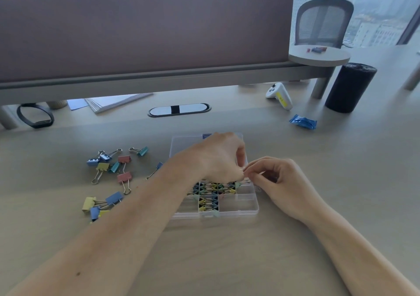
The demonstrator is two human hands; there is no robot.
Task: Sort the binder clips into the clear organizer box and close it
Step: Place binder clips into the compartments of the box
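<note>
The clear organizer box (241, 209) lies open mid-desk, its lid (181, 143) folded back away from me. Several of its compartments hold small coloured binder clips (208, 201). Both hands meet over the box's right side. My left hand (218, 157) and my right hand (279, 182) pinch the wire handles of a pale green binder clip (238, 184) that sits at the box's upper right compartments. Larger loose binder clips (113, 166) in blue, yellow, pink and teal are scattered on the desk left of the box, with another cluster of loose clips (102, 203) nearer me.
A blue wrapped packet (303, 121) lies right of the box. Farther back are a white controller (280, 95), a black cylinder (350, 88), a cable grommet (179, 109), a stack of papers (118, 101) and a black band (35, 115). A desk divider (145, 30) closes off the far edge.
</note>
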